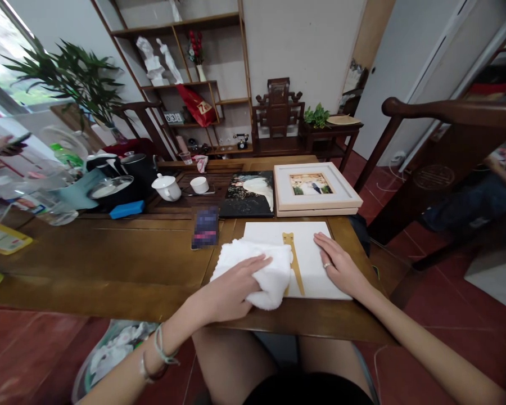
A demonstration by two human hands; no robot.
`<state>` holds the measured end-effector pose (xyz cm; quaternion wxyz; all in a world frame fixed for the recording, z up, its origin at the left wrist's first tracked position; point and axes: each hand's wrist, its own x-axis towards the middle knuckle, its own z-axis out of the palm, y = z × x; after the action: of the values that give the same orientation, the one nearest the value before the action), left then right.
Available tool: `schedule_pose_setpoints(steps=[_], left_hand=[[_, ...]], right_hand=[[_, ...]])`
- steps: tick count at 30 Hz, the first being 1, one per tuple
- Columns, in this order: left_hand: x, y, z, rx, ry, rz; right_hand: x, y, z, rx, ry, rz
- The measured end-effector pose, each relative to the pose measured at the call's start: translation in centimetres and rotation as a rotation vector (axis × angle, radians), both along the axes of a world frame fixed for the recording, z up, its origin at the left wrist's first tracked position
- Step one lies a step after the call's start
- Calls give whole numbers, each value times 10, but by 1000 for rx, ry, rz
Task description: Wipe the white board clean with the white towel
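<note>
A white panel (pixel 274 230) with a gold, long-legged figure (pixel 296 264) on it lies near the table's front edge. On its left part my left hand (pixel 238 287) grips a bunched white towel (pixel 259 256), pressing it down; the towel covers part of the panel and of the gold figure. My right hand (pixel 339 263), with a ring on one finger, rests flat on the panel's right side with its fingers stretched out.
Beyond the panel lie a framed photo (pixel 320 208) and a dark picture with a white shape (pixel 253 208). A dark booklet-like thing (pixel 204 228), a white teapot (pixel 167 187), a white cup (pixel 199 185) and a blue sponge-like block (pixel 127 210) are further left. A wooden chair (pixel 447 115) stands right.
</note>
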<state>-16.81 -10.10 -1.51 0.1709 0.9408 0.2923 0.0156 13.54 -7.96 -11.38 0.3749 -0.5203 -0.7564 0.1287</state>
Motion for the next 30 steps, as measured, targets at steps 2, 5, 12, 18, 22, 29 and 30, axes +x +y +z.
schedule_pose_setpoints(steps=[2, 5, 12, 18, 22, 29, 30], left_hand=[[0, 5, 1, -10, 1, 8], [3, 31, -4, 13, 4, 47], [18, 94, -23, 163, 3, 119], [17, 77, -24, 165, 36, 129], [14, 19, -18, 100, 68, 95], [-3, -62, 14, -47, 108, -46], [-5, -60, 18, -58, 101, -44]], right_hand=[[0, 0, 0, -2, -3, 0], [0, 0, 0, -4, -7, 4], [2, 0, 1, 2, -28, 10], [1, 0, 2, -9, -11, 11], [0, 0, 1, -15, -10, 9], [0, 0, -1, -23, -2, 10], [0, 0, 0, -21, -8, 10]])
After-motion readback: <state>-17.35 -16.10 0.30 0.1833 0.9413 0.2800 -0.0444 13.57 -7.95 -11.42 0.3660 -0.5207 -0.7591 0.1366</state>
